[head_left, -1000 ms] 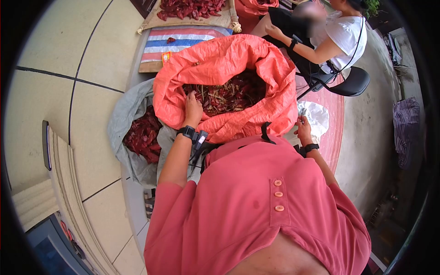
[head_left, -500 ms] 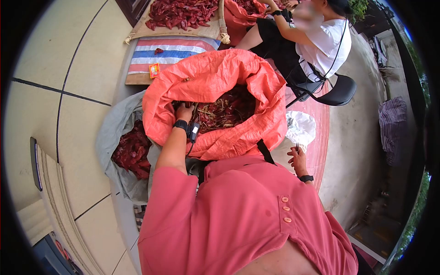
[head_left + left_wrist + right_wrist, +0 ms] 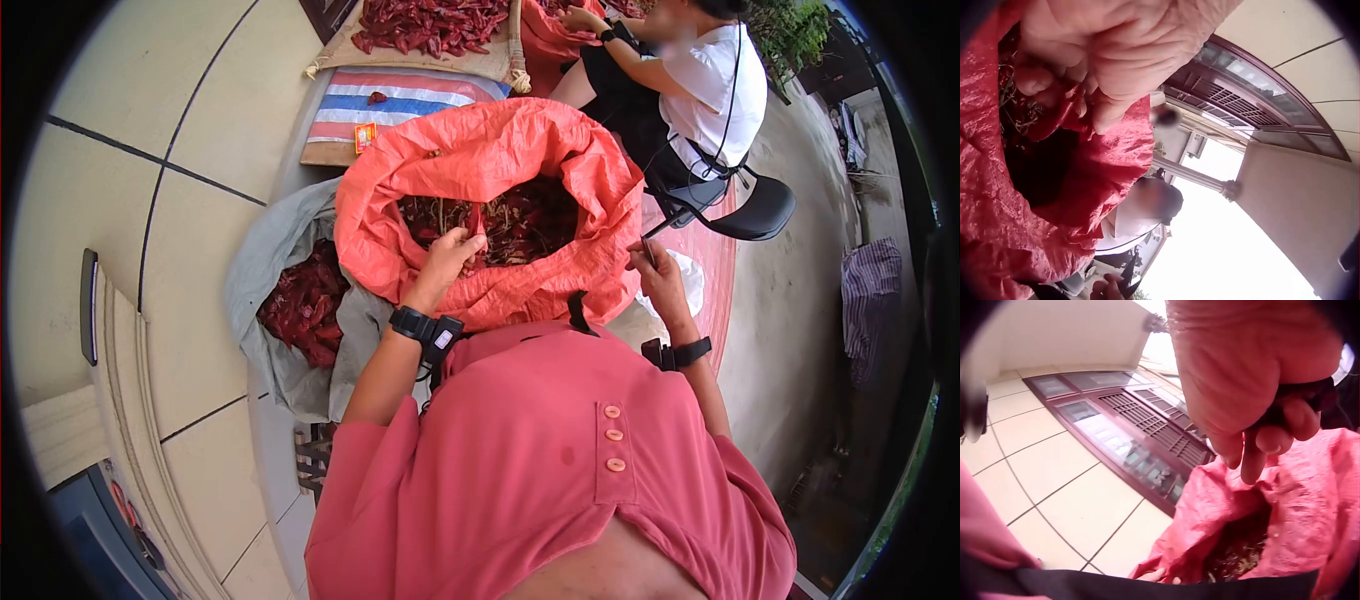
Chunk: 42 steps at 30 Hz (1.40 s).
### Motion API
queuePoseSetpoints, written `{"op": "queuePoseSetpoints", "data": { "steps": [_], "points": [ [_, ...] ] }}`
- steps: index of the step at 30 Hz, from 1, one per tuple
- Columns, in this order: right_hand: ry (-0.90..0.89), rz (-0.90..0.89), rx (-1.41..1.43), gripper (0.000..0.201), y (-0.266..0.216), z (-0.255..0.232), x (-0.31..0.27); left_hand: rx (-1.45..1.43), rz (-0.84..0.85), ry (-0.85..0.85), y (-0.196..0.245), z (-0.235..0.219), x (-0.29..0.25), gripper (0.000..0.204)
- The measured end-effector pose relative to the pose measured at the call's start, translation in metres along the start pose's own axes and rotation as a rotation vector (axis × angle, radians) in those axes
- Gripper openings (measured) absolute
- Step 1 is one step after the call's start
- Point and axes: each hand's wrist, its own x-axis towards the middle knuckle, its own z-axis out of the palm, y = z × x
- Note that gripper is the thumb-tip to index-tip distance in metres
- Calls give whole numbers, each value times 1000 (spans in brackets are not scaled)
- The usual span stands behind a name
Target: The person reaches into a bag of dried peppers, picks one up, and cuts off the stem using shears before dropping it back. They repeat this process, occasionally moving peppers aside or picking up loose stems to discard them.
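Observation:
In the head view, my left hand (image 3: 447,262) pinches a dried red chili (image 3: 477,219) over the mouth of a large red woven sack (image 3: 405,155). The same chili (image 3: 1054,120) shows between thumb and fingers in the left wrist view. Dried chilies with stems (image 3: 545,205) lie inside the sack. My right hand (image 3: 664,286) is at the sack's right side and grips small dark scissors (image 3: 650,250). Their pointed blades (image 3: 1130,274) stand apart in the left wrist view. A dark handle (image 3: 1304,394) lies across the palm in the right wrist view.
Left of the red sack stands a grey sack (image 3: 258,240) with red chilies (image 3: 310,305) in it. Ahead are a striped sheet (image 3: 400,95) and a pile of chilies (image 3: 430,25). Another person (image 3: 715,90) sits on a black chair (image 3: 760,205). A white plastic bag (image 3: 690,285) lies at right.
My left hand has come up out of the chilies in the red sack with one chili between its fingers. The right hand has risen toward the sack's edge with the scissors.

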Motion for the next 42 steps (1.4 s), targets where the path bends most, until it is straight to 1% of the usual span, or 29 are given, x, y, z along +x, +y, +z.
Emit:
{"op": "queuePoseSetpoints", "data": {
  "steps": [2, 3, 5, 6, 7, 8, 10, 11, 14, 15, 17, 18, 19, 21, 22, 23, 24, 25, 26, 27, 28, 30, 31, 34, 35, 37, 38, 40, 42],
  "points": [
    [-168, -54, 17, 12, -43, 22, 9, -166, -35, -70, 1, 0, -6, 27],
    [-239, -40, -22, 12, -56, 31, 14, -374, -172, -70, 13, 6, -13, 24],
    [-384, -19, -102, 11, -72, 49, 24, -615, -218, -73, 34, 22, -26, 21],
    [-430, -100, -72, 13, -72, 58, 30, -736, -237, -75, 44, 30, -31, 20],
    [-479, -180, -42, 16, -67, 68, 37, -778, -258, -69, 52, 37, -37, 18],
    [-530, -259, -11, 20, -64, 75, 41, -793, -256, -98, 53, 41, -37, 18],
    [-551, -331, -16, 30, -74, 85, 43, -820, -255, -153, 55, 47, -40, 18],
    [-560, -367, -15, 35, -79, 89, 43, -821, -256, -148, 56, 52, -43, 17],
    [-563, -544, -41, 48, -93, 96, 40, -683, -244, -198, 69, 69, -60, 16],
    [-680, -400, 66, 51, -97, 96, 37, -649, -237, -236, 65, 71, -59, 19],
    [-672, -537, -97, 52, -77, 99, 46, -647, -165, -268, 51, 73, -58, 22],
    [-666, -608, -177, 52, -75, 100, 48, -645, -126, -283, 53, 74, -61, 23],
    [-671, -503, -100, 43, -73, 98, 47, -601, -64, -244, 56, 75, -66, 22],
    [-659, -355, -44, 35, -77, 87, 48, -509, 55, -168, 65, 78, -79, 22],
    [-649, -279, -16, 31, -78, 81, 49, -438, 135, -92, 70, 83, -87, 23],
    [-635, -312, 5, 24, -66, 78, 59, -364, 216, -19, 76, 89, -95, 25],
    [-678, -245, 132, 23, -75, 75, 54, -290, 296, 54, 81, 93, -98, 28],
    [-718, -174, 259, 22, -91, 69, 44, -299, 292, 41, 85, 91, -101, 38],
    [-756, -101, 386, 21, -100, 64, 38, -307, 317, 64, 87, 94, -103, 37],
    [-765, -71, 223, 21, -101, 56, 40, -314, 344, 88, 91, 99, -105, 37],
    [-803, -13, 275, 22, -101, 55, 42, -320, 376, 109, 95, 102, -104, 37],
    [-868, 116, 380, 24, -92, 53, 42, -298, 415, 80, 99, 107, -103, 36],
    [-881, 110, 424, 23, -90, 54, 42, -289, 432, 64, 101, 110, -103, 35],
    [-865, 65, 441, 21, -98, 56, 37, -352, 543, 98, 110, 122, -100, 34],
    [-852, 25, 447, 20, -105, 55, 34, -373, 569, 144, 113, 127, -100, 34],
    [-723, -67, 364, 20, -107, 56, 32, -414, 621, 240, 117, 139, -99, 34],
    [-658, -115, 322, 20, -108, 58, 32, -409, 591, 191, 115, 138, -97, 34],
    [-647, -199, 343, 18, -111, 61, 32, -397, 533, 95, 112, 138, -94, 36],
    [-634, -275, 362, 16, -112, 63, 31, -318, 557, 152, 110, 141, -93, 34]
  ]
}}
